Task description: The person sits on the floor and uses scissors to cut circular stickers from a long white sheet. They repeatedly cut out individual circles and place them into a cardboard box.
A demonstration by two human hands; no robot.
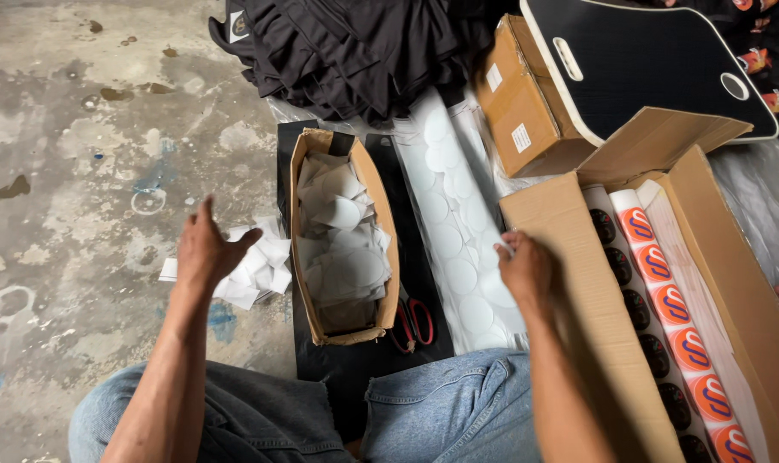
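Your left hand [205, 249] hovers over the bare concrete floor [63, 171], fingers spread apart and gripping nothing. Just right of it, touching the floor, lies a loose heap of white paper scraps [256, 270], the nearest thing to that hand. Next comes a narrow open cardboard box [381, 223] standing on a black sheet [355, 369]; it is filled with crumpled white backing scraps with round cut-outs. Red-handled scissors [412, 321] lie on the black sheet near its front edge, just beside the box's right wall. Right of them a long white sheet of round stickers [458, 274] runs from the front edge of the black sheet up toward a pile of black cloth [346, 51] at the far side. Your right hand [525, 270] rests on that sticker sheet's right edge, against the flap of a large open carton [578, 283]; its fingers are curled together at the sheet, though you cannot tell from here whether they pinch it. Inside the carton lie strips of orange round stickers [672, 304] and dark ones. Behind it sit a smaller closed carton [522, 111] and a black board [646, 60] with a white rim. Your denim-clad knees [449, 403] fill the near edge.
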